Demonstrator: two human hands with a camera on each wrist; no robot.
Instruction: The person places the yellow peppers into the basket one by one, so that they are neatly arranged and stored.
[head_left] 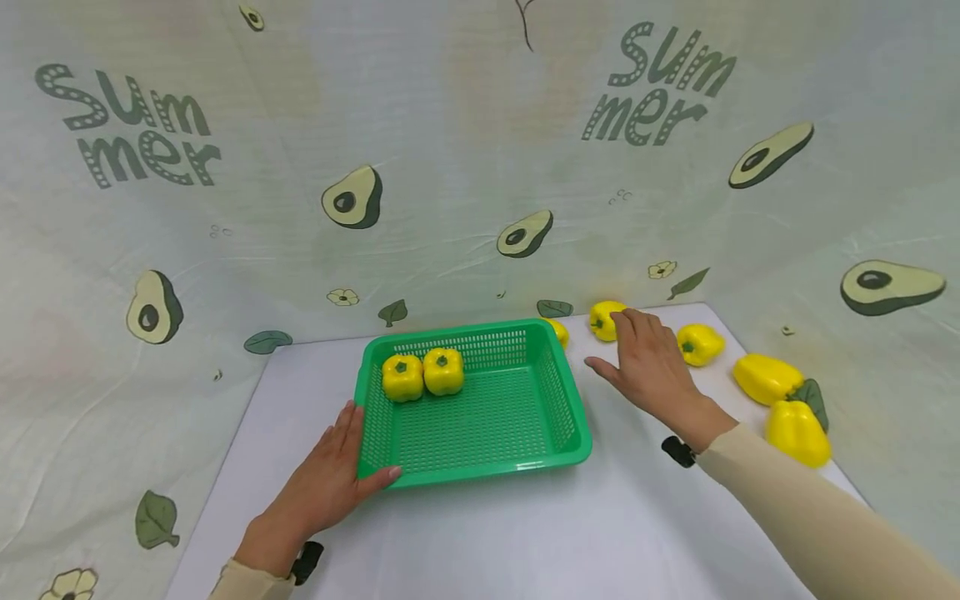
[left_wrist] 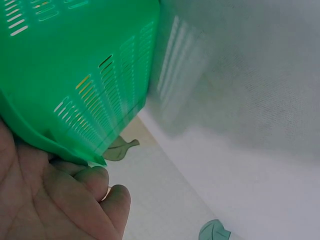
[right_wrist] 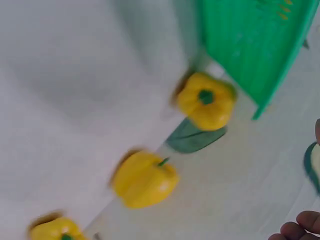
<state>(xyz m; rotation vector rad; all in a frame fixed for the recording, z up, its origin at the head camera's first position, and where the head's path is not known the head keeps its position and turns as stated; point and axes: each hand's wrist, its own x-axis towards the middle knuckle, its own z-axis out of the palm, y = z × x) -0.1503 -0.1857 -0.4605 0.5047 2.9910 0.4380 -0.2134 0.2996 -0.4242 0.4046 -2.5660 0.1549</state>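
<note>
A green plastic basket (head_left: 480,479) stands on the table with two yellow bell peppers (head_left: 402,378) side by side in its back left corner. My left hand (head_left: 330,475) holds the basket's front left corner, thumb over the front rim and fingers along the left rim. To the right of the basket, my right hand (head_left: 648,362) is in the air with thumb and fingers spread apart and nothing between them. Its fingertips overlap a yellow bell pepper (head_left: 602,322) at the table's back edge. Another bell pepper (right_wrist: 206,101) is close behind the basket, partly hidden by it in the head view.
More yellow bell peppers lie along the right side: one (head_left: 701,344) just past the right hand, one (head_left: 767,379) farther right and one (head_left: 798,434) nearer the front. A printed cloth (head_left: 442,125) hangs behind and beside the white table (head_left: 510,550).
</note>
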